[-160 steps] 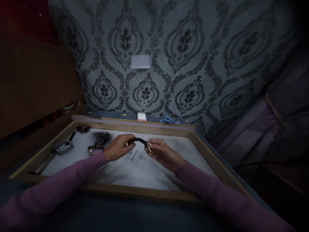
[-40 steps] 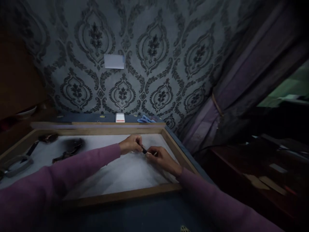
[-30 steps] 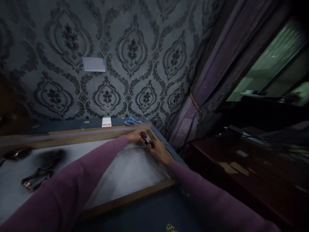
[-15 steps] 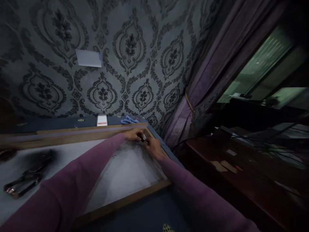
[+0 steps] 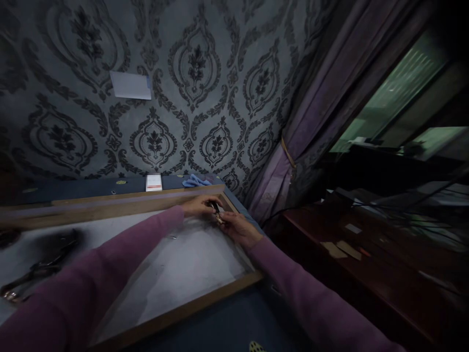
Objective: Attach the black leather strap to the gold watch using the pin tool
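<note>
Over the far right corner of a wooden-framed tray (image 5: 176, 307) with a white floor, my two hands meet at a small dark piece with a shiny gold-coloured part (image 5: 219, 218), perhaps a strap or a clasp; its kind is unclear. My left hand (image 5: 200, 205) is closed around its dark upper end, fingers curled. From the right, my right hand (image 5: 240, 229) pinches it near the gold part. A thin shiny metal bit (image 5: 172, 237) lies on the white floor below my left wrist. At the left of the tray lies a dark, strap-like thing with shiny metal ends (image 5: 40, 269), blurred and partly behind my left sleeve.
Behind the tray, a small white box (image 5: 154, 182) and a blue cloth (image 5: 197, 181) rest on the dark blue cover. The patterned wall rises close behind. A tied purple curtain (image 5: 282, 166) hangs at right, beside a dark red table (image 5: 330, 278) with cardboard pieces (image 5: 348, 250).
My right hand has turned and drawn slightly down, its fingers now pointing left, so the gold-coloured part shows. My left hand has shifted slightly left. The view has moved a little.
</note>
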Available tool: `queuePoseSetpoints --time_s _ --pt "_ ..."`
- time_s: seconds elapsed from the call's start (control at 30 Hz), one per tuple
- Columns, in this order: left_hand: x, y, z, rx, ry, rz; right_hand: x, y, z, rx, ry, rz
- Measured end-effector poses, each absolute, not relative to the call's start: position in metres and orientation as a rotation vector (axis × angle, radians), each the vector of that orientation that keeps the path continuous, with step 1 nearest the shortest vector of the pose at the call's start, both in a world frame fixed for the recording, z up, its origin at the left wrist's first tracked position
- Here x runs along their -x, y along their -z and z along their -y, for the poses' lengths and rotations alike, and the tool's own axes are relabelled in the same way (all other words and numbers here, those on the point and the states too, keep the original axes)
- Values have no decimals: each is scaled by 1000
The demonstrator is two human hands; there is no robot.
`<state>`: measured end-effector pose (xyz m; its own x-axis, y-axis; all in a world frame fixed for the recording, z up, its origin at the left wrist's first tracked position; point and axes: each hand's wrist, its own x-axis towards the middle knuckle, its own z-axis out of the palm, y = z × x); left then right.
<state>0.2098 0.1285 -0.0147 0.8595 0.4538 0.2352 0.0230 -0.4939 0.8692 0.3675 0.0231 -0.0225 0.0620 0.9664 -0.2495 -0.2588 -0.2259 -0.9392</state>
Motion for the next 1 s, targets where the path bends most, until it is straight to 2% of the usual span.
queuePoseSetpoints --time_s 0.13,0.33,0.7,1.0 --pt "-202 9 -116 -2236 -596 -320 -373 25 -21 1138 -1539 746" --pt "-200 8 -103 -3067 -636 -355 -377 28 -20 1042 -1648 675" --pt "-213 -3 -108 -3184 -472 -321 -371 21 -19 1052 -1678 531" --pt "-236 6 -129 -2981 -502 -336 -366 18 18 1171 -1509 560"
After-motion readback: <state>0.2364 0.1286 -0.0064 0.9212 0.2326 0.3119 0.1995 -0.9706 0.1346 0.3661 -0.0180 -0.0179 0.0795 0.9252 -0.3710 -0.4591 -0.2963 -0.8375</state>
